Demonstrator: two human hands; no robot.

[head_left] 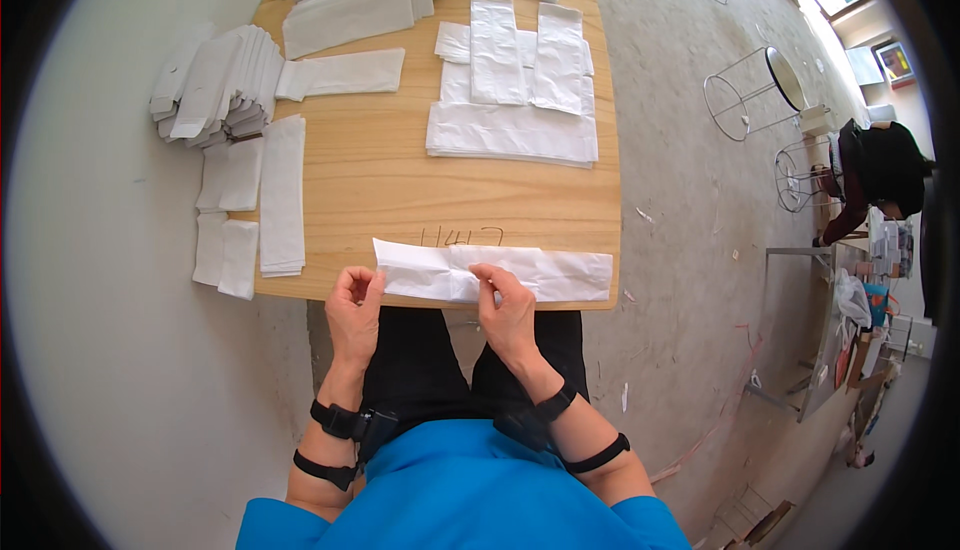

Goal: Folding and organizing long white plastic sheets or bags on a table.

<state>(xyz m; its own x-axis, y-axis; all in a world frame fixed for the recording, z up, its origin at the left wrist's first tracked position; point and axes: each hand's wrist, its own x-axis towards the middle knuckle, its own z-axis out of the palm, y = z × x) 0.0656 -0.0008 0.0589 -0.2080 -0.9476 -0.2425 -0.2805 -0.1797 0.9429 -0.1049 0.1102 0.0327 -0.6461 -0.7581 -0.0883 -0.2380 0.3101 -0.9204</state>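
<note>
A long white folded bag (pixel 560 275) lies along the near edge of the wooden table (pixel 380 180). My left hand (pixel 354 312) pinches its left end at the table's edge. My right hand (pixel 508 305) pinches the bag near its middle, thumb and fingers closed on a fold. Both wrists wear black straps. My blue top and dark trousers show below the hands.
Flat white bags (pixel 512 132) lie stacked at the table's far right. Folded strips (pixel 282 195) and a fanned pile (pixel 215 85) sit on the left edge, more stacks (pixel 350 10) at the back. Wire stools (pixel 745 90) and a person in dark clothes (pixel 880 175) are on the right.
</note>
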